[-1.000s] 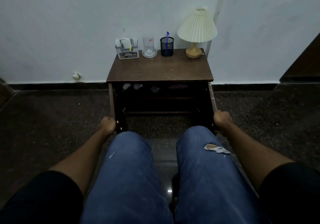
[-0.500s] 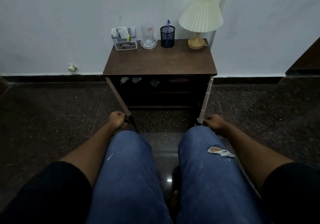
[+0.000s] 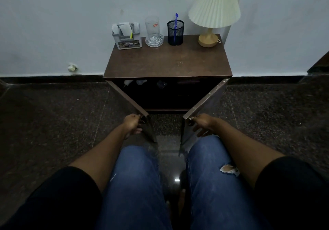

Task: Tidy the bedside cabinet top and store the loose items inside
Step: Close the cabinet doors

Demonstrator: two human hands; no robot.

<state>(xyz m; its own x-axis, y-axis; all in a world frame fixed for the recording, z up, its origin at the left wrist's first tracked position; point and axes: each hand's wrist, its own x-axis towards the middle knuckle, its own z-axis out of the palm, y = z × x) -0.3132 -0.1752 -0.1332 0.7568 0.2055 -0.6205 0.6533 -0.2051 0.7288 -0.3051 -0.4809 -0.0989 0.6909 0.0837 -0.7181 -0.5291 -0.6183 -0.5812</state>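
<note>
Brown wood cabinet (image 3: 167, 64): stands against the pale wall, straight ahead of both hands, its two doors swung partly inward toward each other.
Left hand (image 3: 132, 124): fingers (image 3: 138, 132) curled closed round the outer edge of the left door (image 3: 130, 103), by a small knob.
Right hand (image 3: 202, 123): fingers (image 3: 201, 132) only loosely bent, thumb and fingertips against the free edge of the right door (image 3: 206, 101); whether they truly grip it I cannot tell.
Gap between the doors: open, just beyond and between the two sets of fingers, showing dark floor and the lower shelf edge.
Inside, upper shelf: a few small pale items (image 3: 135, 82) lie well beyond the left fingers, too dim to identify.
Cabinet top, far beyond the fingers: a grey organiser (image 3: 127, 38) with papers at the left, a clear glass (image 3: 153, 31) on a glass dish just beside it, a black mesh pen cup (image 3: 175, 33) holding a blue pen (image 3: 176, 25), and a lamp (image 3: 213, 10) with a pleated cream shade at the right.
Front part of the top: bare wood.
Nearer than the fingers: knees in blue jeans (image 3: 137, 180), the right leg torn, close to the door edges.
</note>
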